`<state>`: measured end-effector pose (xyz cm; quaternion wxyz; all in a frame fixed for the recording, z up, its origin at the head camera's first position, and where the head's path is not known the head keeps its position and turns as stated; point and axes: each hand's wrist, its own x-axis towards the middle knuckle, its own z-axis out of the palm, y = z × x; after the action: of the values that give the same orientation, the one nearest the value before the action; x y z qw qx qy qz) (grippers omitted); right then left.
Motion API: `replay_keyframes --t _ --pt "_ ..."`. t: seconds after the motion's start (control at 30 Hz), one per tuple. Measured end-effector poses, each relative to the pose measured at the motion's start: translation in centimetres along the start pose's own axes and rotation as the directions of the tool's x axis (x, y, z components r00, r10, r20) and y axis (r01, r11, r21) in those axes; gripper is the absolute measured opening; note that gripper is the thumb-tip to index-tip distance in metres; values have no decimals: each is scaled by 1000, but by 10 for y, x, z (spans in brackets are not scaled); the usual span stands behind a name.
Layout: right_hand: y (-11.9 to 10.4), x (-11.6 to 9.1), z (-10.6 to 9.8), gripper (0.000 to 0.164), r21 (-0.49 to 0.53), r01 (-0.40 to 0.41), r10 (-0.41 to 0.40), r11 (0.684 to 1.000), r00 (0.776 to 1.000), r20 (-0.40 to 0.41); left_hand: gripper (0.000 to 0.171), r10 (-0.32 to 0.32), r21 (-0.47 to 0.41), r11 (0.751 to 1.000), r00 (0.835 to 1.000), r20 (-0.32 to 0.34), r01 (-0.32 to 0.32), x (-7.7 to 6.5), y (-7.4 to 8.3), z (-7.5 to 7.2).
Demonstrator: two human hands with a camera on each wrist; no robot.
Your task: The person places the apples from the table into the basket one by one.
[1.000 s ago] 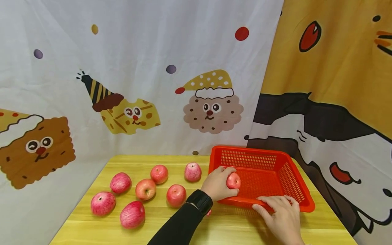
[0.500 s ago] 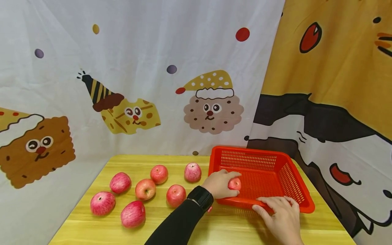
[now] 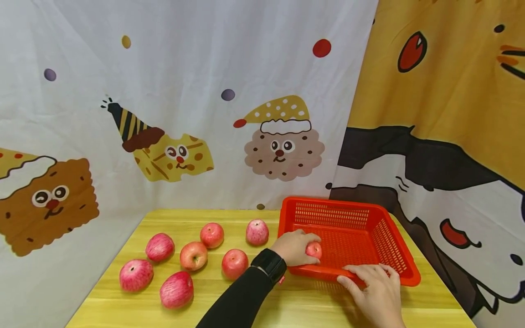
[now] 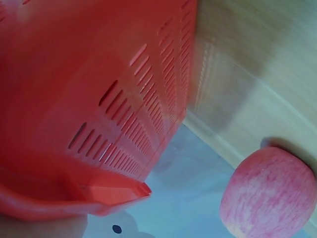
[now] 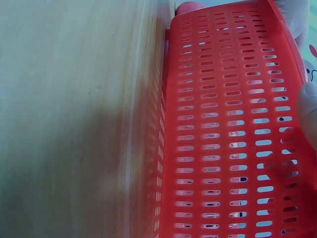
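Observation:
My left hand [image 3: 293,248] reaches over the left front corner of the red plastic basket [image 3: 354,239]. It holds a red apple [image 3: 314,250] low inside, fingers on the far side and thumb on the near side. With my right hand [image 3: 375,287] I grip the front rim, fingers over the edge and thumb outside. In the left wrist view the slotted basket wall [image 4: 119,99] fills the left side, and the held apple is hidden there. The right wrist view shows the front wall [image 5: 218,124] with my thumb [image 5: 309,111] against it.
Several more apples lie on the wooden table left of the basket, the nearest being a round one [image 3: 235,264] by my left forearm and a striped one [image 3: 257,232] farther back. A printed curtain [image 3: 184,91] hangs behind the table.
My left hand has lowered the apple slightly within the basket, and its fingers have shifted over the apple's top. The right hand has stayed on the rim.

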<state>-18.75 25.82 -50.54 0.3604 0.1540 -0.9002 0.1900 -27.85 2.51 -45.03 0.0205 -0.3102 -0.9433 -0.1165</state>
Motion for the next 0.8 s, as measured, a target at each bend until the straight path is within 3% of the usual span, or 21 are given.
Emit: replay_keyframes --t 0.1,0.3,0.8 --pt "0 -1 1 36 1 -2 2 1000 1000 5 56 4 40 999 1000 -2 -4 -1 1 0" --pt "-2 -1 0 36 7 12 -12 1000 1000 -7 36 30 104 994 999 -17 -28 -4 1 3" --pt "-2 -3 -2 38 -73 5 -2 997 999 39 20 34 30 999 998 -51 -32 -5 0 4"
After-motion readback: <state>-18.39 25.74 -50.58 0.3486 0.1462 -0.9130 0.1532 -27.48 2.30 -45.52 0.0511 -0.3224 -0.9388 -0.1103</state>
